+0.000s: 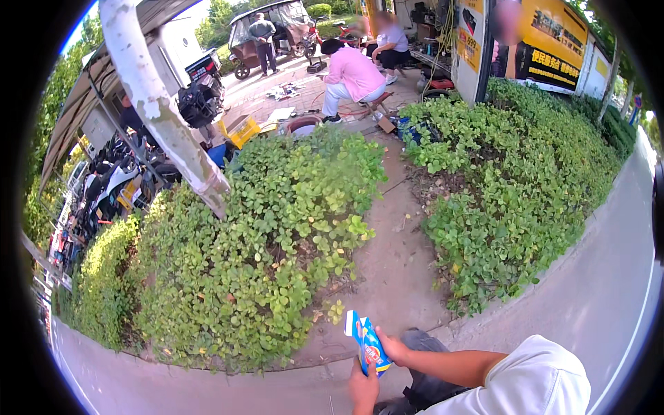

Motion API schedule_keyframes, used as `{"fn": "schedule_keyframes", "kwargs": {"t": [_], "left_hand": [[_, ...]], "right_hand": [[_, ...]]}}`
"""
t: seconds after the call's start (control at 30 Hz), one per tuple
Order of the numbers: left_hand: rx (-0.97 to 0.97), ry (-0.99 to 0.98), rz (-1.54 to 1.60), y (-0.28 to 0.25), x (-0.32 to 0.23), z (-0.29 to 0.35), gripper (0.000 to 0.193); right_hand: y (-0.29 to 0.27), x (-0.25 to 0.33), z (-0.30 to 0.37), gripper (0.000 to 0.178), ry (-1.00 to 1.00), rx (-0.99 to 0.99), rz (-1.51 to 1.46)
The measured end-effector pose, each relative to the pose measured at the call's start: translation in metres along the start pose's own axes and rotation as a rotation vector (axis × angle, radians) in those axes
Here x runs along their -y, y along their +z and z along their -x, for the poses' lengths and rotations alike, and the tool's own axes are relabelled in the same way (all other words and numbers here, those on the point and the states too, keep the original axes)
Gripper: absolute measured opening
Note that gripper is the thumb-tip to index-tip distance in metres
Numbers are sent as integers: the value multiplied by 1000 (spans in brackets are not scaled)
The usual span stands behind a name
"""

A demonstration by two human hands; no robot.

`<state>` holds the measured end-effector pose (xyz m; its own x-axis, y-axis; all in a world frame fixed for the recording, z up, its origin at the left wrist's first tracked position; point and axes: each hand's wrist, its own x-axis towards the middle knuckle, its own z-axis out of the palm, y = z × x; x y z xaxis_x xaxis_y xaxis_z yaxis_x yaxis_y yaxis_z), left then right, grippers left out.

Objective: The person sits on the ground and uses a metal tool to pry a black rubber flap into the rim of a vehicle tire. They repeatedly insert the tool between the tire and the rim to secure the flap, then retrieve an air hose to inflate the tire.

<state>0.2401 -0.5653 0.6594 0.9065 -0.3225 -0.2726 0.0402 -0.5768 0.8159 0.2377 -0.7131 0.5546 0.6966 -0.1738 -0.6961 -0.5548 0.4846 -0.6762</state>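
Low in the view, a small blue cardboard box with white and yellow print is held between both hands. Its far end shows a pale flap standing up. My right hand grips the box along its right side. Around the near left part, my left hand is closed, with the thumb pressed on the box's face. What lies inside the box is hidden.
A dirt path runs ahead between two leafy hedges. A leaning tree trunk stands left, near parked scooters. Beyond, a seated person in pink and other people are around a yellow crate and scattered tools.
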Motion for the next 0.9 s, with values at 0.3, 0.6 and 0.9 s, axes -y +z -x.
{"fn": "schedule_keyframes", "kwargs": {"t": [0.3,0.6,0.9], "left_hand": [[324,-132,243,55,-230,-142,30],[478,-304,930,45,-298,-287,39],[356,-244,777,142,-362,-474,38]], "right_hand": [[-132,202,-43,70,-481,-551,181],[-190,336,-39,35,-323,127,-49],[-238,511,-151,29,-645,-521,447]]}}
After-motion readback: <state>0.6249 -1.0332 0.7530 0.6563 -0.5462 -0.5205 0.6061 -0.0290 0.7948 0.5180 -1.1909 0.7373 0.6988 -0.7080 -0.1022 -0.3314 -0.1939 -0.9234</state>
